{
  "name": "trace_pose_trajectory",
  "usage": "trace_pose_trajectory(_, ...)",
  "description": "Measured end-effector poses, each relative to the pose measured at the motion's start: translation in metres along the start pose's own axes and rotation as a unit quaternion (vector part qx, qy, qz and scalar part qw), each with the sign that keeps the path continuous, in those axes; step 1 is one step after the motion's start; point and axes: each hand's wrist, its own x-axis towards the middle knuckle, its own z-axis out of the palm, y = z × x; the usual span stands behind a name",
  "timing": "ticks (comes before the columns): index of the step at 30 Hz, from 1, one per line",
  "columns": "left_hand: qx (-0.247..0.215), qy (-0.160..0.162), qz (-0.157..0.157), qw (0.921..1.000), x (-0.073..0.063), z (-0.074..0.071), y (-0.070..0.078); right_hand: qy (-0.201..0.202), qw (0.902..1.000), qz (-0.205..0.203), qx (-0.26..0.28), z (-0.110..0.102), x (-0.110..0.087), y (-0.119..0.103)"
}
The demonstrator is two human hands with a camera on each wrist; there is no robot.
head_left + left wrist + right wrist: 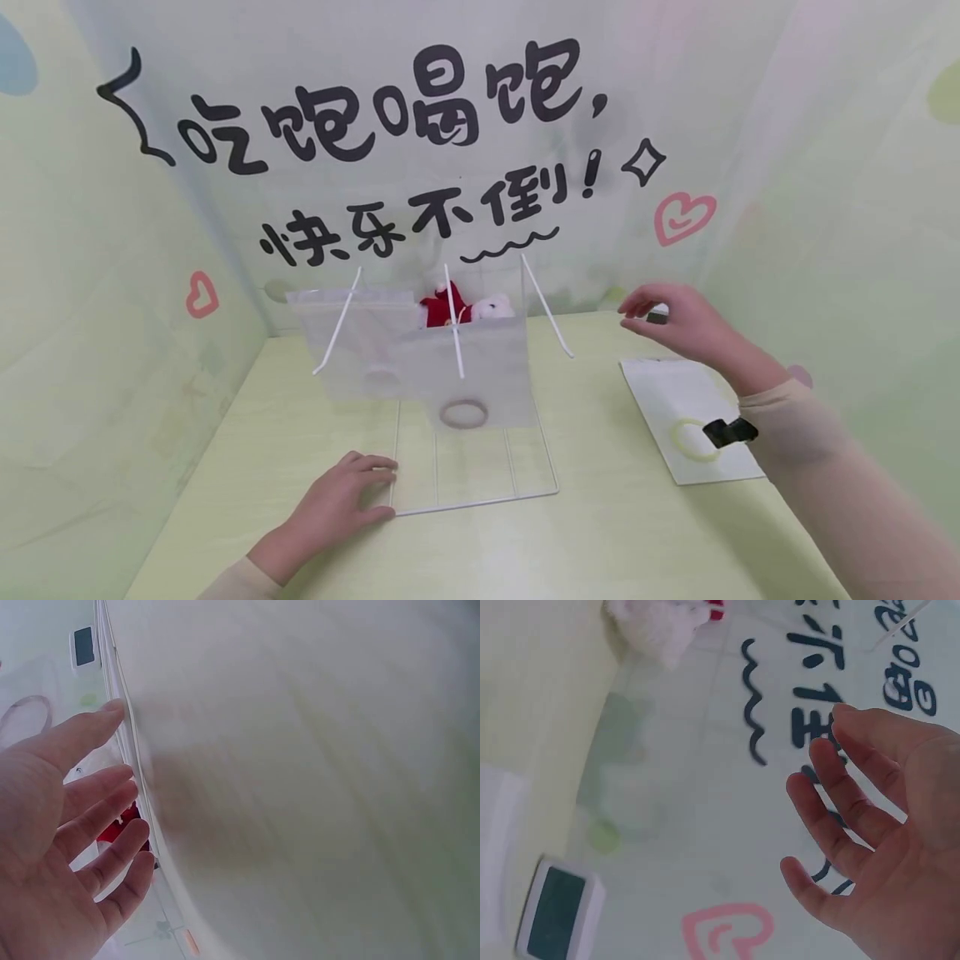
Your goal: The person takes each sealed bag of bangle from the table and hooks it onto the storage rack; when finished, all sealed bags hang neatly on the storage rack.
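A white wire rack (495, 500) stands on the table, with three prongs pointing forward. Two translucent plastic bags (480, 367) hang at it, and the front one has a brownish ring (463, 400) near its lower edge. My left hand (330, 504) is at the rack base's front left corner, its fingertips at the wire. Loosely bent and apart, the left fingers (112, 855) hold nothing in the left wrist view. My right hand (678, 321) hovers right of the rack, above a flat white bag (660, 408) with a yellow ring. Nothing lies between the right fingers (829, 825).
Behind the rack sits a white plush toy (491, 307) beside something red (442, 308). A small white device with a dark screen (559, 907) is by the back wall at right, partly hidden by my right hand in the head view. Printed cloth walls (862, 250) enclose the table.
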Motion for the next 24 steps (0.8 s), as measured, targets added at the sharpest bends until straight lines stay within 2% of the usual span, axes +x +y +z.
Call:
trace_pose_trajectory(5, 0.003, -0.002, -0.001, 1.0000, 0.000, 0.002, -0.002, -0.004, 0.9993, 0.037, 0.001, 0.002, -0.013, 0.045)
trace_pose_trajectory(8, 0.004, -0.002, 0.000, 1.0000, 0.001, 0.002, -0.002, -0.009, 0.9990, 0.043, -0.006, 0.002, -0.020, 0.067)
trace_pose_trajectory(17, 0.009, -0.002, 0.002, 1.0000, -0.001, 0.005, -0.003, -0.046, 0.9940, 0.095, -0.027, 0.009, -0.034, 0.117)
trace_pose_trajectory(24, 0.002, 0.006, 0.008, 1.0000, -0.002, 0.004, -0.002, -0.058, 0.9930, 0.093, -0.044, 0.014, -0.045, 0.156)
